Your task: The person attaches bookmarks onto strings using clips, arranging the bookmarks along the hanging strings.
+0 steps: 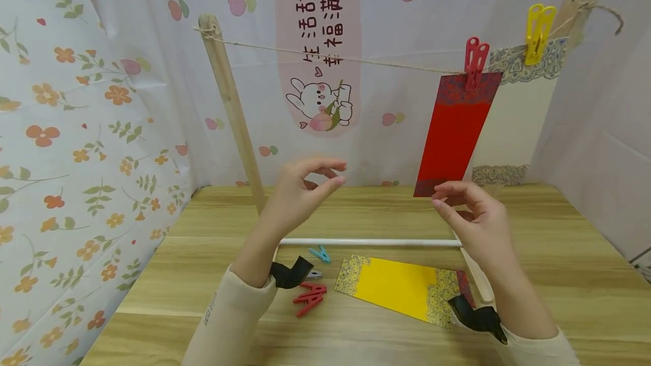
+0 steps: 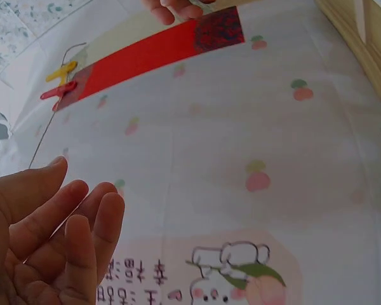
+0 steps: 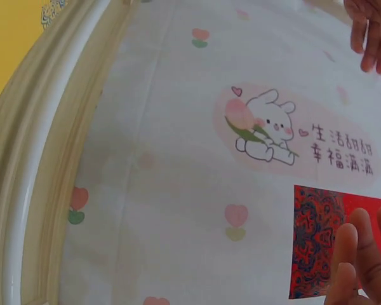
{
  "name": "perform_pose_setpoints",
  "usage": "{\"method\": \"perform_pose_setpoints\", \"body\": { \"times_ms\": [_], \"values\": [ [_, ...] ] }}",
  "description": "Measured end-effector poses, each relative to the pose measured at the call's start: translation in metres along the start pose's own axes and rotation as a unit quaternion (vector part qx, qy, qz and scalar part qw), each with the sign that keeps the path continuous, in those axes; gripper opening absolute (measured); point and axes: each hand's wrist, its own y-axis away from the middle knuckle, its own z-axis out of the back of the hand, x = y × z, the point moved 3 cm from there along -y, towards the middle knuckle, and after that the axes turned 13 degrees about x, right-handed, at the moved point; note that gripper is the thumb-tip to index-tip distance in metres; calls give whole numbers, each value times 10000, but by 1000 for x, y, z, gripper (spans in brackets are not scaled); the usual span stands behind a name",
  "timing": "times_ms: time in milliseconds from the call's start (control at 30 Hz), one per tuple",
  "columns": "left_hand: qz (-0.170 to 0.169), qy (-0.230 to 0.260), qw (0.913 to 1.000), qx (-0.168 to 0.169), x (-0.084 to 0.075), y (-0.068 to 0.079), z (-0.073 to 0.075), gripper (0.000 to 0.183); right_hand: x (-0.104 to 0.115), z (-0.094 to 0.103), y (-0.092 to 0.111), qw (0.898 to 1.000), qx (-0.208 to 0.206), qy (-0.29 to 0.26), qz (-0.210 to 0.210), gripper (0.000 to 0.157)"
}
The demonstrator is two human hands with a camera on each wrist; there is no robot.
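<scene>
A red card (image 1: 455,134) with patterned ends hangs from a twine line (image 1: 356,61), clipped by a red clothespin (image 1: 476,64). Beside it, a yellow clothespin (image 1: 537,38) holds a cream card (image 1: 513,120) with patterned bands. My right hand (image 1: 475,216) is at the red card's lower end, its loosely bent fingertips overlapping the bottom edge in the head view. To the left, my left hand (image 1: 307,185) is raised in front of the backdrop with fingers loosely bent and nothing between them. In the right wrist view, the red card (image 3: 317,241) shows behind my right fingers.
On the wooden table lie a yellow card (image 1: 396,284), red clothespins (image 1: 310,297), a blue clothespin (image 1: 320,253) and a grey clothespin (image 1: 315,274). A white rod (image 1: 371,242) runs across behind them. The twine is tied to a left post (image 1: 234,112) and a right post (image 1: 572,7).
</scene>
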Motion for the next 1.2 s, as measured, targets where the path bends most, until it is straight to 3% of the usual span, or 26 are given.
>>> {"method": "perform_pose_setpoints", "body": {
  "times_ms": [333, 500, 633, 767, 967, 1200],
  "values": [
    [668, -47, 9975, -210, 27, 49, 9, 23, -9, -19, 1, 9973, 706, 180, -38, 19],
    [914, -158, 9954, -237, 35, 67, 11, 23, -11, -25, 2, 9951, 949, 257, -45, 19],
    [1037, -387, 9938, -125, 42, 79, 9, 22, -15, -32, 0, 9895, 1399, 331, -161, 20],
    [1151, -574, 9917, 12, 51, 89, 6, 22, -19, -39, -2, 9796, 1904, 585, -271, 24],
    [1434, -758, 9866, 176, 64, 100, 1, 22, -30, -49, -2, 9632, 2652, 372, -251, 26],
    [1804, -980, 9762, 702, 77, 107, -8, 20, -44, -61, 1, 9366, 3439, 418, -524, 27]
  ]
}}
